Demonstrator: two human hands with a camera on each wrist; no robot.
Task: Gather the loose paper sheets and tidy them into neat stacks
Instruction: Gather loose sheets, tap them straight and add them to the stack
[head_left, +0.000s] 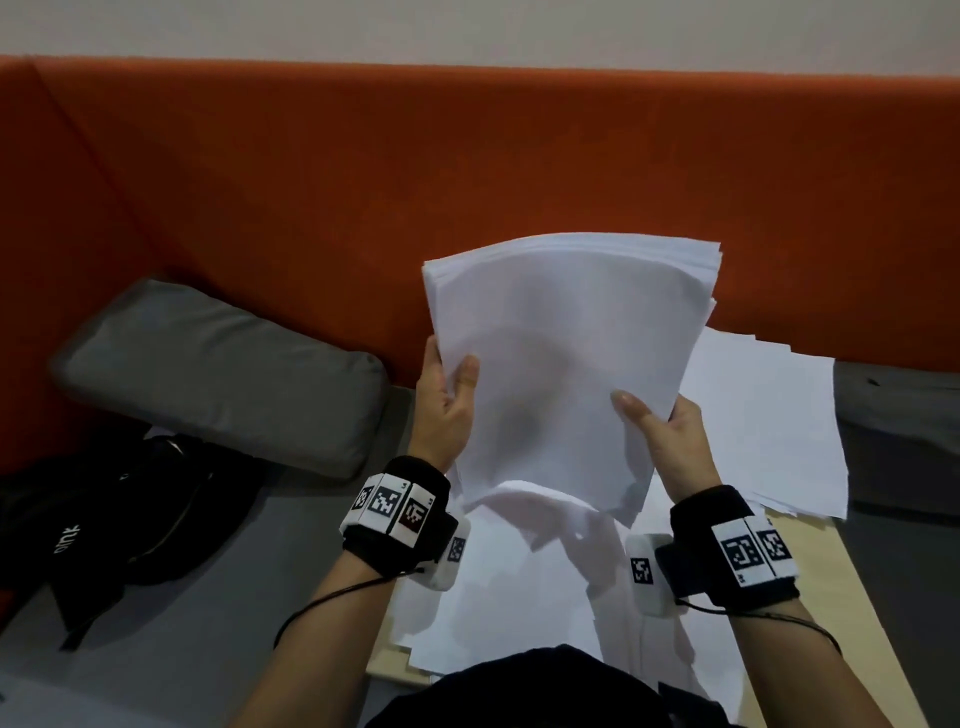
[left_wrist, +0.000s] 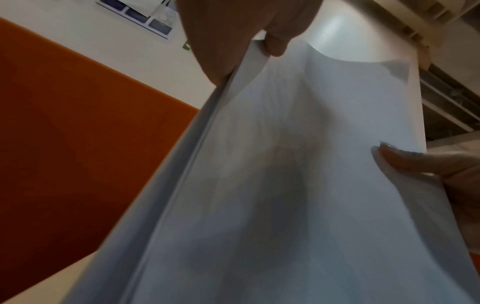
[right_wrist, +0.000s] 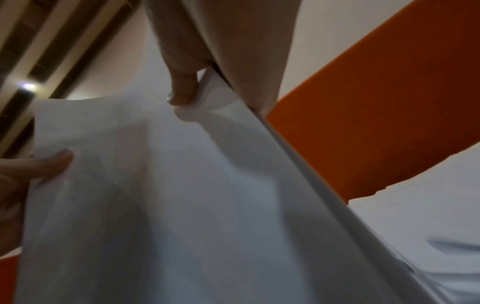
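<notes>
Now both hands hold a bundle of paper sheets (head_left: 566, 364) upright above the table (head_left: 852, 613). The left hand (head_left: 449, 410) grips the bundle's left edge, thumb across the front sheet and fingers behind. The right hand (head_left: 670, 436) pinches the right edge the same way, its thumb pressing a dent into the paper. The bundle's top edges fan unevenly. Its bottom seems to touch the loose sheets (head_left: 519, 597) lying below, though blur hides the contact. More sheets (head_left: 769, 415) lie spread to the right. A grey cushion (head_left: 223, 374) and black bag (head_left: 104, 519) sit left, against an orange backrest (head_left: 467, 156).
</notes>
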